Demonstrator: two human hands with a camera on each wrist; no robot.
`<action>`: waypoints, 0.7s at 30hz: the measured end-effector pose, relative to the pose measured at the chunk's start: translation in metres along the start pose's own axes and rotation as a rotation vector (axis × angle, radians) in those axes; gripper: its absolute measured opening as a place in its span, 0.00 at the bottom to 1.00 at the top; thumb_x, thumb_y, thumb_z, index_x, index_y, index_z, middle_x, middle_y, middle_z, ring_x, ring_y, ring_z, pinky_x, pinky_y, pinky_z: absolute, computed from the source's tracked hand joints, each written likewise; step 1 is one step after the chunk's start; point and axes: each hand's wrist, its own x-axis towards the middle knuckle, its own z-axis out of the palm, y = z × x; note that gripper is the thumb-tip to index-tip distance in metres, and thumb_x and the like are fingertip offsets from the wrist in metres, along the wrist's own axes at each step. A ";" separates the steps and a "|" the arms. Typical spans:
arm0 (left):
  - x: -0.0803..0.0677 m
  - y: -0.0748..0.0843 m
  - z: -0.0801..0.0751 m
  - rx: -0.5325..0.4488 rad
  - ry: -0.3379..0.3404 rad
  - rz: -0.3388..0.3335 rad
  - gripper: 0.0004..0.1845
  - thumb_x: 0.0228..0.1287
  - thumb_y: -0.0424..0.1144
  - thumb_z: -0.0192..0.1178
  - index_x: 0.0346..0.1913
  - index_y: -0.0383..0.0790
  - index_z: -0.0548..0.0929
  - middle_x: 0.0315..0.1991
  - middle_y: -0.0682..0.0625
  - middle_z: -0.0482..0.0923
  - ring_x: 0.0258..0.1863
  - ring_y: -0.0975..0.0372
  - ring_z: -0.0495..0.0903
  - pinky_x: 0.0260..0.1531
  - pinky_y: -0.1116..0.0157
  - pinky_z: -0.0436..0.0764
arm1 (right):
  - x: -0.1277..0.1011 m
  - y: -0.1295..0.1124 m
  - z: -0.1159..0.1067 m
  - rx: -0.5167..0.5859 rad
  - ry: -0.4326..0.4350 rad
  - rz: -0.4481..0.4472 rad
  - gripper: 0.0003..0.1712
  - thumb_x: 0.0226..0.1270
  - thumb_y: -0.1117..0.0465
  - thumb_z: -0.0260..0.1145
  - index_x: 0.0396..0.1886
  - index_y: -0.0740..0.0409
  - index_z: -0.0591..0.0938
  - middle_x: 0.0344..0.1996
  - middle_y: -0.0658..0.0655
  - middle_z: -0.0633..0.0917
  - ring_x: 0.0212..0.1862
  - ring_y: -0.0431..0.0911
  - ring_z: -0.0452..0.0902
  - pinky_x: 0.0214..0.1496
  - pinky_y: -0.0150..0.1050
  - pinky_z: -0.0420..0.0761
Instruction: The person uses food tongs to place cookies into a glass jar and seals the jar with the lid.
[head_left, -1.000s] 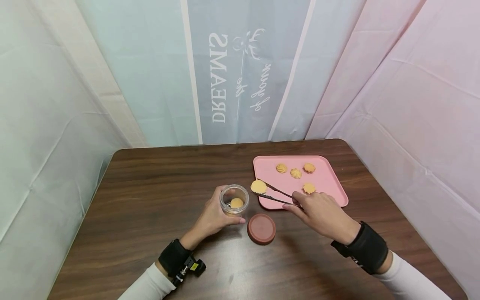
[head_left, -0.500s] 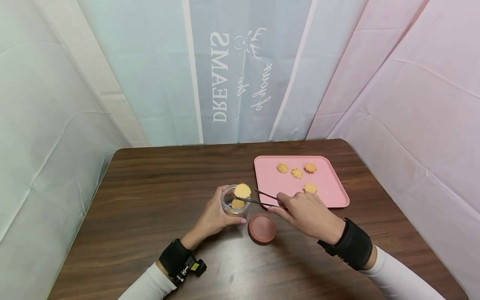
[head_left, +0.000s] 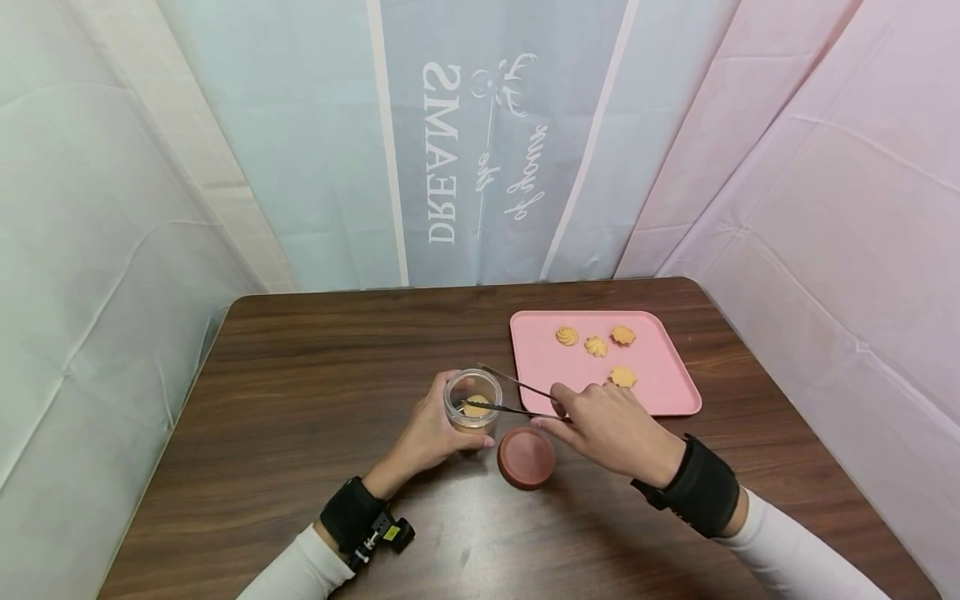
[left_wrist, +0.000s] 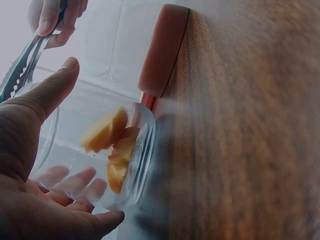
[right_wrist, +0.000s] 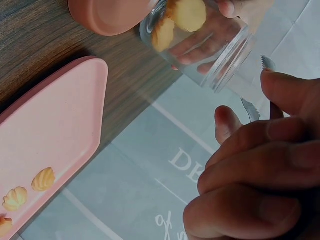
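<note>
Near edge of the table: our two sleeved forearms come in, each with a black wrist strap.
Lid: a terracotta-coloured lid (head_left: 527, 457) lies flat on the wooden table (head_left: 315, 367), just right of the jar and apart from it.
Left hand: our left hand (head_left: 427, 433) wraps fingers and thumb round the clear glass jar (head_left: 471, 400), which stands upright at mid-table.
Right hand: our right hand (head_left: 611, 425) pinches slim metal tongs (head_left: 510, 398), whose tips are parted over the jar mouth and hold nothing.
Cookies in jar: at least two piped cookies (left_wrist: 107, 135) lie at the bottom.
Handling: we judge the cookies light, dry and crumbly, best nipped gently across their ridged sides; the jar is rigid, smooth, breakable glass, best gripped round its wall.
Far right: a pink tray (head_left: 660, 375) holds four more cookies (head_left: 596, 346), spaced apart.
Hard to make out: the exact count inside the jar, blurred in both wrist views; the tong tips are partly cut off there.
Backdrop: pale fabric panels with mirrored lettering.
</note>
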 end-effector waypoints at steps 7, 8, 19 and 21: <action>0.000 0.002 0.000 0.009 0.006 0.000 0.57 0.40 0.43 0.90 0.73 0.42 0.66 0.66 0.43 0.81 0.60 0.52 0.82 0.60 0.49 0.77 | 0.000 0.000 0.001 0.004 -0.004 0.005 0.21 0.73 0.41 0.71 0.30 0.51 0.77 0.13 0.41 0.68 0.16 0.33 0.63 0.18 0.33 0.63; 0.000 0.002 0.000 0.011 0.009 0.000 0.56 0.40 0.43 0.90 0.73 0.42 0.66 0.65 0.43 0.81 0.61 0.52 0.82 0.60 0.48 0.77 | 0.000 0.001 0.001 0.006 -0.004 0.006 0.21 0.73 0.41 0.71 0.31 0.51 0.78 0.13 0.41 0.68 0.16 0.33 0.63 0.18 0.33 0.63; 0.000 0.000 0.002 0.017 0.015 -0.003 0.56 0.40 0.43 0.90 0.72 0.41 0.66 0.66 0.41 0.81 0.61 0.50 0.82 0.60 0.48 0.77 | -0.001 0.005 0.003 -0.012 0.017 0.019 0.21 0.72 0.41 0.71 0.31 0.50 0.77 0.11 0.41 0.66 0.16 0.34 0.63 0.18 0.35 0.64; 0.000 0.001 0.002 0.015 0.022 0.004 0.56 0.40 0.42 0.90 0.72 0.40 0.67 0.65 0.40 0.81 0.61 0.49 0.82 0.60 0.47 0.77 | -0.002 0.006 0.002 -0.021 0.026 0.026 0.21 0.72 0.41 0.71 0.31 0.50 0.77 0.11 0.41 0.66 0.16 0.35 0.63 0.18 0.35 0.64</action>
